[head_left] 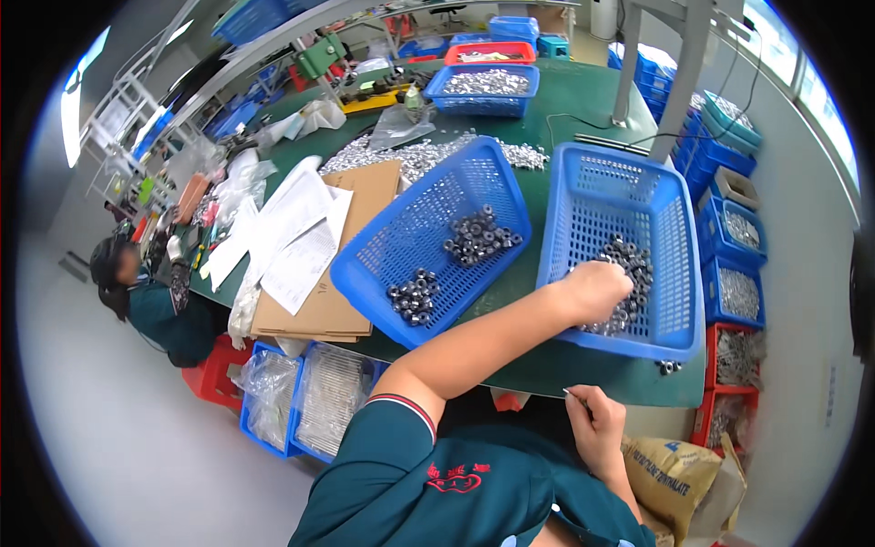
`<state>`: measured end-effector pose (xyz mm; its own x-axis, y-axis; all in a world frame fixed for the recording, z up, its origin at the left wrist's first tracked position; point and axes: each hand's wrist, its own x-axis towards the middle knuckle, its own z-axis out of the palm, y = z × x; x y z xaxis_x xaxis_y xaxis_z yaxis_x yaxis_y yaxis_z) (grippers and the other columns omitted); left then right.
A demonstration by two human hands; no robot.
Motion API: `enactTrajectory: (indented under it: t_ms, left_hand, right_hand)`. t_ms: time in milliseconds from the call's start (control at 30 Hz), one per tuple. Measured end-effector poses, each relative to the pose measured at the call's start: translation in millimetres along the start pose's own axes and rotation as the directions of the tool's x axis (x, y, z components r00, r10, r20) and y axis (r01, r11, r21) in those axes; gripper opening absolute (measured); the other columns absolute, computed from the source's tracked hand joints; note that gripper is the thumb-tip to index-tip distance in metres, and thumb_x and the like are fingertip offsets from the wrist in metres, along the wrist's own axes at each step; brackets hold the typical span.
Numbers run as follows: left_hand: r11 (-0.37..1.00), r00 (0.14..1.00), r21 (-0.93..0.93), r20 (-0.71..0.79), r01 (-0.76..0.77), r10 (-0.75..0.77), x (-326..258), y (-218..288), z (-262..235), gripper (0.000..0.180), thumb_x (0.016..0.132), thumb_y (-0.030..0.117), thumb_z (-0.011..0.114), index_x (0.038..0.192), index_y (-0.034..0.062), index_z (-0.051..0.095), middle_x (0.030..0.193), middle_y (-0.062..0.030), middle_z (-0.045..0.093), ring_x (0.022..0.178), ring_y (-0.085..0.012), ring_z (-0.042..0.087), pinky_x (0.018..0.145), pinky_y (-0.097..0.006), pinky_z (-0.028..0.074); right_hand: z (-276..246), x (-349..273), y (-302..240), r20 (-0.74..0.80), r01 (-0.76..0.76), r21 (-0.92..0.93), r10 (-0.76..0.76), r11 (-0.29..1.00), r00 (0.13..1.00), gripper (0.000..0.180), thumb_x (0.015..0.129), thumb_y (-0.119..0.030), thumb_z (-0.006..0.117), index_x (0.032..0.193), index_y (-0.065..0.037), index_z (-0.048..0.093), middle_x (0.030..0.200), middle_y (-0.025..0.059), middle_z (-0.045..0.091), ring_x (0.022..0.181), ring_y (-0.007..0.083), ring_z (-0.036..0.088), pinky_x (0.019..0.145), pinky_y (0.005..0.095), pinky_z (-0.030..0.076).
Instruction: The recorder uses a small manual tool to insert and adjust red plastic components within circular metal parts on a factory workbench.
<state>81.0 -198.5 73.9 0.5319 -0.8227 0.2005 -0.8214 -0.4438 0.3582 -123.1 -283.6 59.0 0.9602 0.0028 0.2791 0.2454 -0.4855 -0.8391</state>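
Note:
My left hand (597, 292) reaches across into the right blue basket (690, 273). Its fingers are curled closed among small dark metal ring-shaped parts (636, 264); whatever they hold is hidden. Just off the table's front edge, my right hand (597, 421) is closed in a pinch, with a tiny pale tip showing at the fingers, too small to name. The left blue basket (365, 260) lies at an angle beside the other one and has two heaps of similar metal parts (481, 235). A few loose parts (668, 367) sit on the table by the right basket's near corner.
Papers (296, 237) lie over flat cardboard (365, 196) to the left on the green table (579, 109). Shiny small parts (428, 155) are spread behind the baskets. Filled bins (736, 292) stack along the right; a sack (674, 479) stands below. A co-worker (159, 296) sits at far left.

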Motion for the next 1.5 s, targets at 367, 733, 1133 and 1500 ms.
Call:
enactTrajectory:
  t_ms: [367,733,1133,1500]
  left_hand:
    - [0.715,0.53,-0.018,-0.658,0.699,-0.534,-110,-77,-42,0.011,0.087,0.013,0.061,0.092,0.0094,0.07,0.092,-0.0092,0.067,0.085,-0.0309,0.066,0.074,-0.043,0.054]
    - [0.419,0.38,0.083,-0.603,0.904,-0.701,-153,-127,-12,0.009,0.084,0.006,0.059,0.087,0.0064,0.068,0.097,-0.0113,0.065,0.083,-0.0346,0.065,0.074,-0.045,0.053]
    - [0.513,0.47,0.121,-0.614,0.85,-0.634,-169,-114,-1,0.012,0.076,0.001,0.069,0.088,0.0039,0.067,0.093,-0.0151,0.065,0.093,-0.0348,0.063,0.083,-0.044,0.051]
    - [0.646,0.537,-0.101,-0.469,0.756,-0.701,-181,-91,-17,0.018,0.076,-0.003,0.069,0.093,0.0004,0.067,0.092,-0.0139,0.067,0.088,-0.03,0.065,0.081,-0.039,0.052]
  right_hand:
    - [4,5,20,0.031,-0.039,0.052,0.038,0.998,0.999,0.005,0.085,-0.001,0.068,0.089,-0.001,0.065,0.068,0.0121,0.064,0.056,0.0232,0.062,0.054,0.0308,0.047]
    - [15,10,14,0.094,0.046,0.095,-0.054,0.994,0.994,0.007,0.084,-0.003,0.069,0.089,-0.002,0.065,0.069,0.0133,0.065,0.057,0.0273,0.063,0.053,0.0333,0.048]
    - [20,6,14,0.089,0.072,0.122,-0.083,0.99,0.993,0.007,0.083,-0.003,0.069,0.088,-0.003,0.064,0.069,0.012,0.066,0.058,0.0264,0.066,0.053,0.0331,0.05]
    - [22,2,8,0.105,0.057,0.121,-0.07,0.991,0.992,0.006,0.082,-0.003,0.069,0.086,-0.004,0.065,0.071,0.0105,0.067,0.06,0.0266,0.066,0.054,0.0337,0.051]
